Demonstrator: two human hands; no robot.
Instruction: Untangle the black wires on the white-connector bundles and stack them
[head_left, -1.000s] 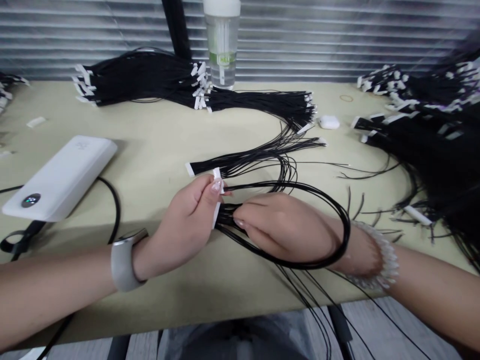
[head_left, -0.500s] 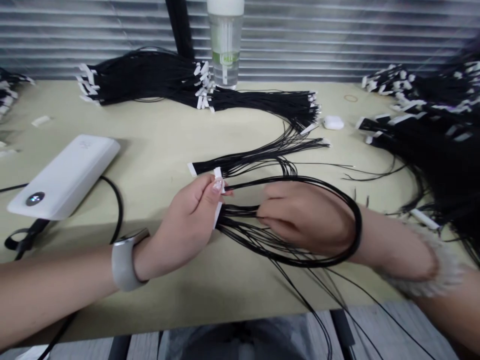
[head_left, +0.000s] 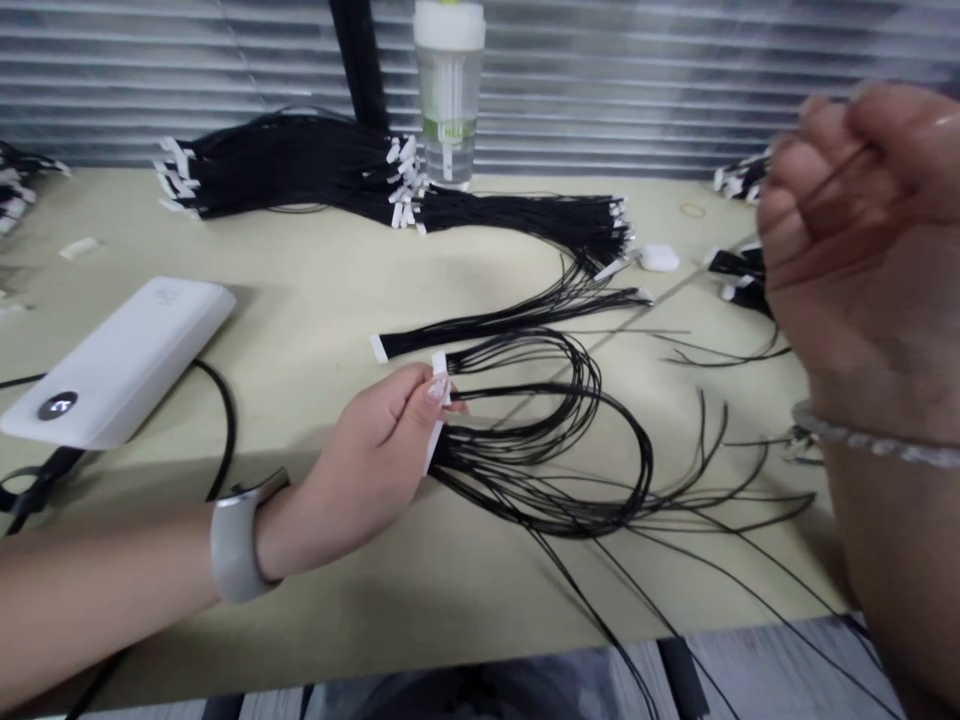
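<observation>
My left hand [head_left: 375, 460] is closed on the white connectors [head_left: 440, 375] of a black wire harness [head_left: 540, 500], thumb pressed on top. The harness wires loop out to the right, and several loose ends trail toward the table's front edge. Up at the right, close to the camera, is my right hand [head_left: 862, 220], its fingers curled in on one thin wire [head_left: 645, 310]. That wire runs straight from the harness near my left hand up to my right fingers. Another harness [head_left: 465, 330] with a white connector lies just beyond my left hand.
Bundles of black wires [head_left: 285, 165] with white connectors lie along the back beside a clear bottle [head_left: 450, 110]. A white power bank [head_left: 124, 360] with a cable sits at the left. A small white case [head_left: 659, 258] lies at back right, near more harnesses [head_left: 739, 265].
My right hand has come out of the wire loop and moved up and right, drawing one wire out straight. My left hand still holds the connectors in nearly the same place.
</observation>
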